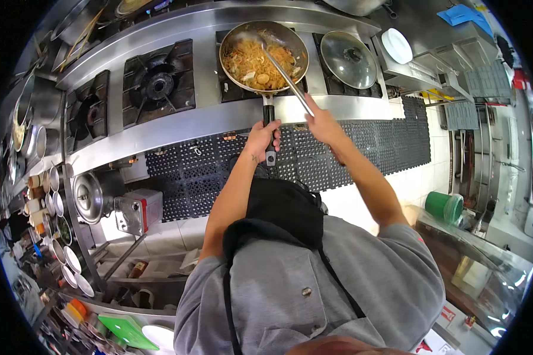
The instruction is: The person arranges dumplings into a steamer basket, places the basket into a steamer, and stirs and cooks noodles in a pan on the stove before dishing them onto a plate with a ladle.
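My left hand (262, 141) is wrapped round the black handle of a frying pan (299, 44) over a stove burner. Noodles (251, 62) with orange and pale pieces fill much of the pan. My right hand (324, 125) grips the end of a long metal utensil (287, 78), which slants down to the left into the food. Its far end is partly hidden among the noodles. Right of the pan, a glass lid (349, 60) rests over another burner.
Bare burners (159, 86) lie left of the pan. White plates (397, 46) stand at the upper right. A lidded pot (89, 198) and a clear container (145, 212) are at the lower left. Black perforated mats (361, 142) cover the floor. A green bin (438, 207) is at the right.
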Demonstrator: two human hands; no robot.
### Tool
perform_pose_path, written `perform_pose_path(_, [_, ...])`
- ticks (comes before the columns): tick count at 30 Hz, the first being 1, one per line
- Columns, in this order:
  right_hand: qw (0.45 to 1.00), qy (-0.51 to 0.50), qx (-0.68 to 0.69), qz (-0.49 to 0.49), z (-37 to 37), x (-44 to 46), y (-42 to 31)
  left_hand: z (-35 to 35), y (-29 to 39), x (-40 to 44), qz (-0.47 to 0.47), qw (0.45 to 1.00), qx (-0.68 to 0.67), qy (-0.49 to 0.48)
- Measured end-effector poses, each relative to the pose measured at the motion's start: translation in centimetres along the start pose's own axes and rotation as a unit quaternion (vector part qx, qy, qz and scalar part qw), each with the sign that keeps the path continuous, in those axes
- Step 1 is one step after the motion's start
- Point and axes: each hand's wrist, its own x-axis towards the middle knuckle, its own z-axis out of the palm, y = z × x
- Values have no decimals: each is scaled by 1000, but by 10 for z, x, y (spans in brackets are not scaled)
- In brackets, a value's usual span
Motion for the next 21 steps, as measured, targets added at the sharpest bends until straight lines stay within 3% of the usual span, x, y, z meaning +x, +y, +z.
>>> perform_pose_path(2, [980,-86,-173,51,-61,-23,-25,-4,8,-5,-16,1000,7,7])
perform_pose_path(4, [955,-96,-281,11,-98,-33,-4,-10,9,-6,-12,1000,11,3])
perform_pose_path(6, [945,-116,-303,39,-142,-39,-13,-10,13,-8,-10,1000,19,4])
perform_pose_path(10, [990,-38,-138,-3,-116,-13,25,-9,17,-10,-21,999,40,11])
perform_pose_path(12, [984,92,-3,-154,-78,29,45,-12,14,-7,-27,999,21,-14])
perform_pose_path(13, [984,90,0,-156,-72,33,40,-10,15,-6,-35,999,36,2])
perform_pose_path(15, [996,-61,15,-71,-62,40,31,-8,17,-7,-30,997,66,16])
perform_pose_path(16, [995,-63,17,-76,-75,34,22,-7,18,-8,-27,995,94,26])
perform_pose_path(18, [961,-173,-208,-51,-125,8,0,-3,21,-13,-22,993,106,39])
perform_pose_path(20, [943,-162,-279,-78,-162,5,22,0,20,-13,-14,992,119,49])
perform_pose_path(21, [910,-129,-382,-101,-187,4,25,-2,19,-13,-18,994,100,49])
